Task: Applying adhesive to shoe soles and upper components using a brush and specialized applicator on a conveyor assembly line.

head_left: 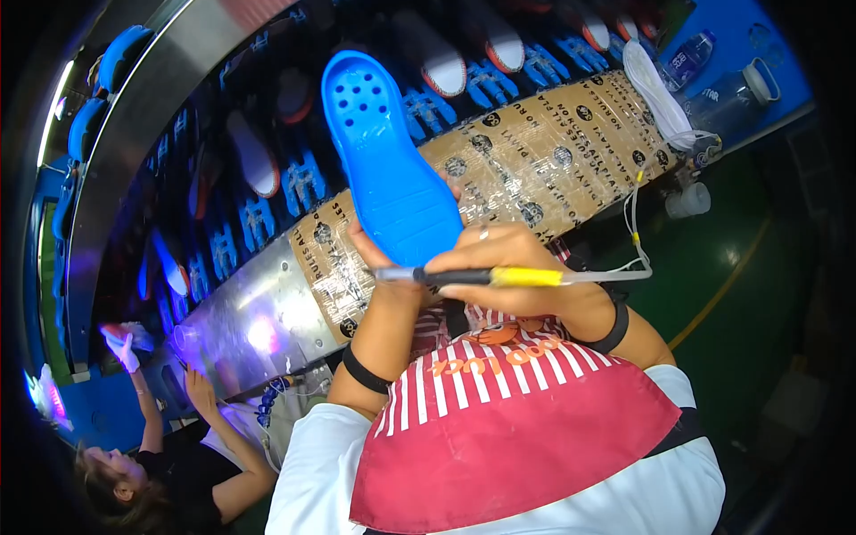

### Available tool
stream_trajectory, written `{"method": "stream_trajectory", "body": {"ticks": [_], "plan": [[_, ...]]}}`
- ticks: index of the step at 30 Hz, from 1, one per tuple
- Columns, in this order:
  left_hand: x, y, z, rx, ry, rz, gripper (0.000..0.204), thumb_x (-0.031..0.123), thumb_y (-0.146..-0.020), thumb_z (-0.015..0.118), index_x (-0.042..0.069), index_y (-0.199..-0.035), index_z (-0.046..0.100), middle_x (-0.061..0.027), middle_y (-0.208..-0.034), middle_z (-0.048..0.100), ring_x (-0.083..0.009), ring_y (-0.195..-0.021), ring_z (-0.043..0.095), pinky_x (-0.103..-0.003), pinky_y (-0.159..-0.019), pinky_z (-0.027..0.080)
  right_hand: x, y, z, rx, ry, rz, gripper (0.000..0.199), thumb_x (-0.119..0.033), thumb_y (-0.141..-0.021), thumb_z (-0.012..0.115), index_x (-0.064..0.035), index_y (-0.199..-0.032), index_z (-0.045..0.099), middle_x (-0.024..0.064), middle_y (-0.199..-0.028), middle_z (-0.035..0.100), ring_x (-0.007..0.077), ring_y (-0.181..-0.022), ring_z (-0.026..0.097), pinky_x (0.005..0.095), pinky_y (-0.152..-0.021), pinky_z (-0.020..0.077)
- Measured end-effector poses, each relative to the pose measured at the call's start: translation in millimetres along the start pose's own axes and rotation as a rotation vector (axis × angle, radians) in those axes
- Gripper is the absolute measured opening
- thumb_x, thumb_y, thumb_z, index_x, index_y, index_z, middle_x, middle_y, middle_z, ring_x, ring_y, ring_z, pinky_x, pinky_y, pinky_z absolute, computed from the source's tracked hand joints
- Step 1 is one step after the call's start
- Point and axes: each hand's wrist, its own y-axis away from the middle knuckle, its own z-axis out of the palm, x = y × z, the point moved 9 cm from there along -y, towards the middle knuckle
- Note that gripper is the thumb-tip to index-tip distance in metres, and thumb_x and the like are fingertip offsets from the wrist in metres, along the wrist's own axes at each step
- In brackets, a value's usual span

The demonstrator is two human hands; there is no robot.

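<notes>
A bright blue shoe sole (406,201) is held in front of me, its toe with several round holes pointing away and its heel toward me. My left hand (373,250) is closed round the heel end from beneath; most of its fingers are hidden under the sole. In my right hand (510,254) is a slim pen-like applicator (481,276) with a black grip and a yellow section. Its tip points left, just past the heel's near edge, over my left wrist. A clear tube (620,273) runs from its back end to the right.
Beyond the sole, a conveyor carries shoe uppers (443,71) beside blue holders (489,82). A cardboard-covered ledge (535,156) runs along it, continuing as bare metal (259,312) at left. Bottles (727,98) and a white cord bundle (655,94) lie right. A co-worker's gloved hand (125,349) shows lower left.
</notes>
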Motion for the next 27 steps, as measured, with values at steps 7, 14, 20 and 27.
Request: {"method": "stream_trajectory", "body": {"ticks": [7, 14, 20, 27], "plan": [[19, -10, 6, -0.048, -0.040, -0.005, 0.095, 0.065, -0.068, 0.055, 0.004, -0.135, 0.027, -0.0247, -0.126, 0.041, -0.0414, -0.107, 0.048, -0.053, -0.080, 0.049, 11, 10, 6, 0.055, -0.013, 0.098, 0.029, -0.006, -0.070, 0.072, -0.0035, -0.097, 0.066, 0.0102, -0.069, 0.060, 0.0198, -0.059, 0.058, 0.0286, -0.055, 0.0430], [40, -12, 20, -0.052, -0.083, 0.061, 0.091, 0.063, -0.068, 0.050, -0.001, -0.130, 0.033, -0.0251, -0.117, 0.048, -0.0395, -0.100, 0.053, -0.048, -0.074, 0.052, 14, 12, -13, 0.087, -0.079, 0.147, 0.027, -0.009, -0.071, 0.071, -0.0040, -0.098, 0.066, 0.0107, -0.068, 0.061, 0.0223, -0.057, 0.058, 0.0301, -0.053, 0.0441], [43, -17, 16, 0.000, -0.089, 0.062, 0.092, 0.062, -0.067, 0.051, 0.001, -0.132, 0.032, -0.0259, -0.120, 0.047, -0.0420, -0.103, 0.051, -0.052, -0.080, 0.048, 24, 23, 6, -0.004, -0.083, 0.218, 0.030, -0.010, -0.072, 0.071, -0.0061, -0.101, 0.065, 0.0109, -0.067, 0.060, 0.0218, -0.056, 0.057, 0.0303, -0.053, 0.0428], [48, -17, 16, -0.103, -0.119, -0.002, 0.094, 0.063, -0.067, 0.051, 0.002, -0.135, 0.028, -0.0264, -0.123, 0.043, -0.0429, -0.107, 0.049, -0.054, -0.081, 0.047, 23, 13, -9, -0.008, -0.253, 0.136, 0.030, -0.015, -0.071, 0.074, -0.0088, -0.100, 0.067, 0.0104, -0.070, 0.065, 0.0166, -0.056, 0.061, 0.0287, -0.052, 0.0453]]}}
